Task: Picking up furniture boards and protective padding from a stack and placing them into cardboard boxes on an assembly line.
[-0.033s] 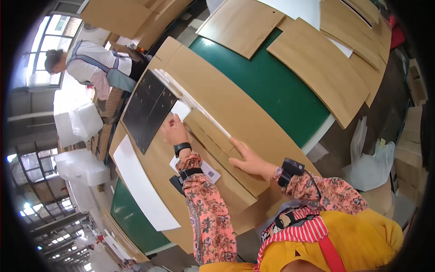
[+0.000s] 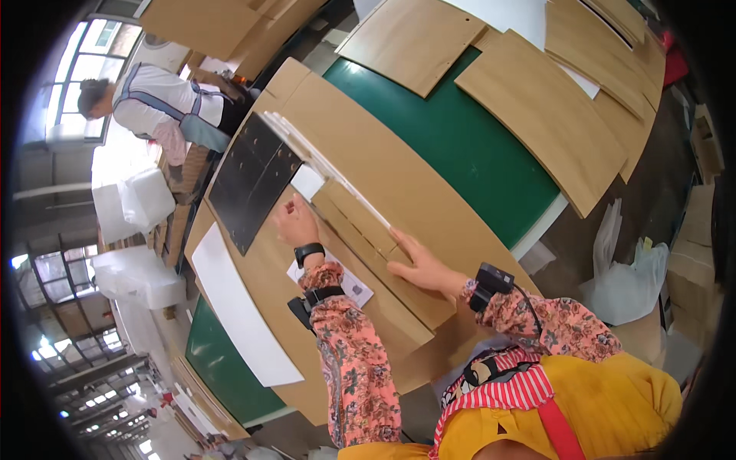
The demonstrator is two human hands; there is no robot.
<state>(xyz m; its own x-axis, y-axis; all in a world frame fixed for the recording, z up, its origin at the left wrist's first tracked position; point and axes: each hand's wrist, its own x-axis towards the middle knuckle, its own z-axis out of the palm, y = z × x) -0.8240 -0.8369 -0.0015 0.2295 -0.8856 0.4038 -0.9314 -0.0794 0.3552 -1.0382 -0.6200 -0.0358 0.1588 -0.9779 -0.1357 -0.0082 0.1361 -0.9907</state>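
Two narrow brown boards [image 2: 360, 230] lie side by side on a large cardboard sheet [image 2: 345, 130], running from the middle toward me. Long white strips [image 2: 349, 184] sit along their far right side. My right hand [image 2: 422, 267] rests on the boards with fingers stretched out, the fingertips at the white strip. Beside the boards' far left end is my left hand [image 2: 297, 222], its fingers loosely bent and apart, near a small white block [image 2: 308, 182]. A black panel with holes [image 2: 253, 180] lies just beyond. Part of a printed paper [image 2: 354, 290] shows under my left wrist.
A white panel [image 2: 238, 307] lies at the left over a green table [image 2: 222, 360]. Wood-coloured boards [image 2: 544, 115] are spread on the green surface at the far right. Plastic bags [image 2: 629, 280] hang at the right. Another person [image 2: 165, 107] bends over at the far left.
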